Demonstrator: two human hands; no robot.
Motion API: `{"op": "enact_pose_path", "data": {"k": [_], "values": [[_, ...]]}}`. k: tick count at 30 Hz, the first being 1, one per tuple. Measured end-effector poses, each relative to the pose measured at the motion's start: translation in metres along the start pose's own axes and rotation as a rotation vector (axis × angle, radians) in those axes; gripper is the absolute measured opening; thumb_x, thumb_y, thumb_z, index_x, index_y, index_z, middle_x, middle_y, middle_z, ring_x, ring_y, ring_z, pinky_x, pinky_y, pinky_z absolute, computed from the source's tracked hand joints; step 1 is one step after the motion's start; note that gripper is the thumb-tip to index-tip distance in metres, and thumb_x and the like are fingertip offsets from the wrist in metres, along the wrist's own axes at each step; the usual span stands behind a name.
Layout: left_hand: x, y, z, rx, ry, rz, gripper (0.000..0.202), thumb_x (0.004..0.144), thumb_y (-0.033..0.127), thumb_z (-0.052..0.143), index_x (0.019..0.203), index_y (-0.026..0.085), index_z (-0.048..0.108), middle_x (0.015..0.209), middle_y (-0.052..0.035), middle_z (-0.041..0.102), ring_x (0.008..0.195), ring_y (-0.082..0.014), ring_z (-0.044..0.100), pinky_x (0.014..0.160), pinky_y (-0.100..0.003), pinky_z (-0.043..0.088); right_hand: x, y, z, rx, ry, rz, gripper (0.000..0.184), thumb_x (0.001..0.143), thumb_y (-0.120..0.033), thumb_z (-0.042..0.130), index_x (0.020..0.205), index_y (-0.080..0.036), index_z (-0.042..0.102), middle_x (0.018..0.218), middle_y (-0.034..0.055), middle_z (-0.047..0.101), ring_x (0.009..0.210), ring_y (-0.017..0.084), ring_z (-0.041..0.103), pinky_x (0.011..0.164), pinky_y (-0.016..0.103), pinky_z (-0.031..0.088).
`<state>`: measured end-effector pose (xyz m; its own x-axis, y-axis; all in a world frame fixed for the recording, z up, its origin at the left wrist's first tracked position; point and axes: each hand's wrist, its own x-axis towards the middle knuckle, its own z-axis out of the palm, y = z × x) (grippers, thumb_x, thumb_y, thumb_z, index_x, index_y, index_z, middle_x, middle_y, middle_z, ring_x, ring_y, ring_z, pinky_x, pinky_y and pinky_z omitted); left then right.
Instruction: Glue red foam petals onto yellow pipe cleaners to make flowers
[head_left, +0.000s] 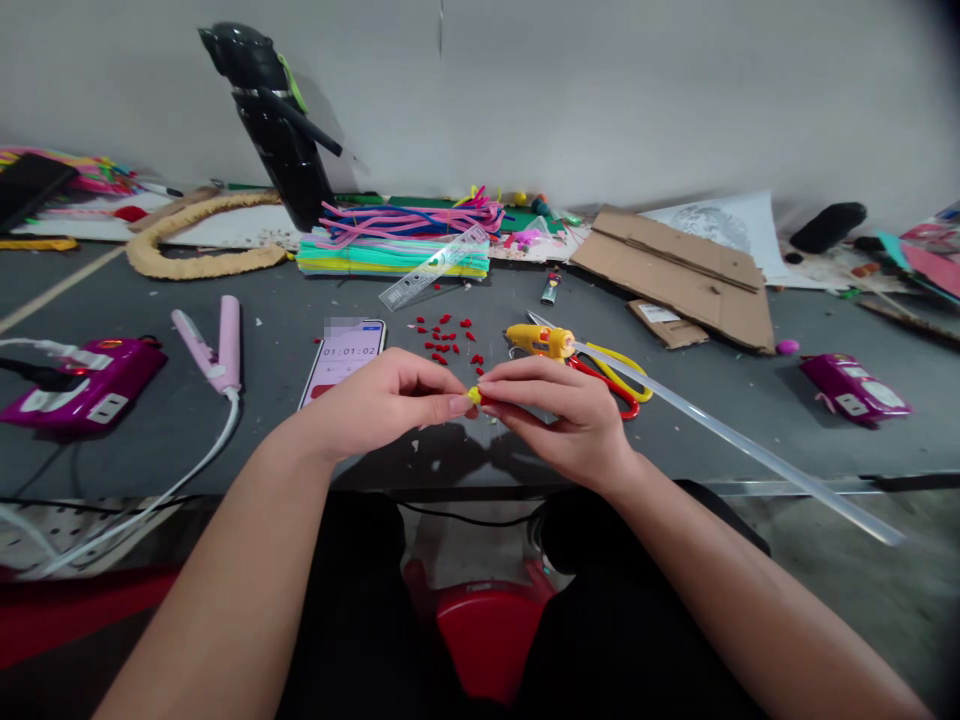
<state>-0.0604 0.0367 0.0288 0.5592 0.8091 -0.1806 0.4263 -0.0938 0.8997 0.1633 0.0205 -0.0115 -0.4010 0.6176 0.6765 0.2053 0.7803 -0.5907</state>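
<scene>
Above the front of the grey table, both hands meet at a small yellow piece (474, 395) with a bit of red at its right side. My left hand (390, 400) pinches the yellow piece between thumb and index finger. From the other side, my right hand (562, 410) closes its fingertips around the red end, which is mostly hidden. Just beyond the hands lie several small red pieces (442, 347), scattered on the tabletop. A yellow glue gun (538, 341) with a long clear glue stick (750, 440) rests beyond my right hand, over scissors (626, 372) with red and yellow handles.
Left of the hands are a phone (349, 350) showing a timer, a pink hair straightener (217, 350) and a purple power strip (90, 385). Pipe-cleaner bundles (390, 255), a clear ruler (435, 268), a tall black flask (274, 130) and cardboard (675, 265) line the back. A lighter (551, 287) lies nearer.
</scene>
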Motion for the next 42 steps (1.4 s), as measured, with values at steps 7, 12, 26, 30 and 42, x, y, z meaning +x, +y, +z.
{"op": "enact_pose_path", "data": {"k": [7, 12, 26, 30, 42], "values": [[0.001, 0.000, 0.000, -0.001, -0.005, -0.001, 0.026, 0.084, 0.040, 0.065, 0.081, 0.017, 0.076, 0.066, -0.0001, 0.062, 0.062, -0.0109, 0.049, 0.056, -0.021, 0.040, 0.000, -0.002, -0.001, 0.005, -0.012, 0.014, 0.021, 0.089, -0.016, 0.066, 0.106, -0.023, 0.075, 0.106, 0.0080, 0.073, 0.094, 0.018, 0.071, 0.083, 0.032, 0.060], [0.001, 0.000, 0.000, 0.004, -0.005, 0.009, 0.027, 0.083, 0.042, 0.065, 0.082, 0.017, 0.076, 0.066, -0.0001, 0.062, 0.061, -0.0108, 0.049, 0.056, -0.021, 0.040, 0.000, -0.001, -0.001, 0.007, -0.021, 0.016, 0.022, 0.089, -0.016, 0.066, 0.107, -0.024, 0.075, 0.106, 0.0078, 0.073, 0.094, 0.018, 0.071, 0.084, 0.032, 0.060], [0.001, -0.010, -0.002, 0.057, 0.083, 0.043, 0.038, 0.082, 0.043, 0.070, 0.113, 0.022, 0.070, 0.105, -0.0044, 0.074, 0.090, -0.0177, 0.066, 0.076, -0.025, 0.053, -0.001, 0.004, 0.005, 0.020, 0.061, 0.161, 0.015, 0.086, -0.020, 0.070, 0.098, -0.023, 0.077, 0.100, 0.0059, 0.075, 0.091, 0.017, 0.071, 0.086, 0.032, 0.059], [0.004, -0.013, 0.003, 0.171, 0.192, 0.069, 0.034, 0.082, 0.046, 0.069, 0.105, 0.021, 0.073, 0.094, -0.0041, 0.074, 0.076, -0.0153, 0.064, 0.066, -0.024, 0.050, -0.001, 0.007, 0.012, 0.101, 0.094, 0.285, 0.012, 0.086, -0.024, 0.071, 0.096, -0.022, 0.078, 0.098, 0.0055, 0.076, 0.092, 0.018, 0.071, 0.086, 0.033, 0.059], [0.007, -0.010, 0.009, 0.275, 0.335, 0.160, 0.019, 0.084, 0.039, 0.067, 0.087, 0.023, 0.076, 0.082, 0.0001, 0.073, 0.071, -0.0126, 0.062, 0.063, -0.021, 0.047, -0.001, 0.005, 0.011, 0.181, 0.118, 0.346, 0.013, 0.084, -0.020, 0.073, 0.096, -0.022, 0.078, 0.097, 0.0052, 0.075, 0.093, 0.017, 0.071, 0.085, 0.032, 0.060]]}}
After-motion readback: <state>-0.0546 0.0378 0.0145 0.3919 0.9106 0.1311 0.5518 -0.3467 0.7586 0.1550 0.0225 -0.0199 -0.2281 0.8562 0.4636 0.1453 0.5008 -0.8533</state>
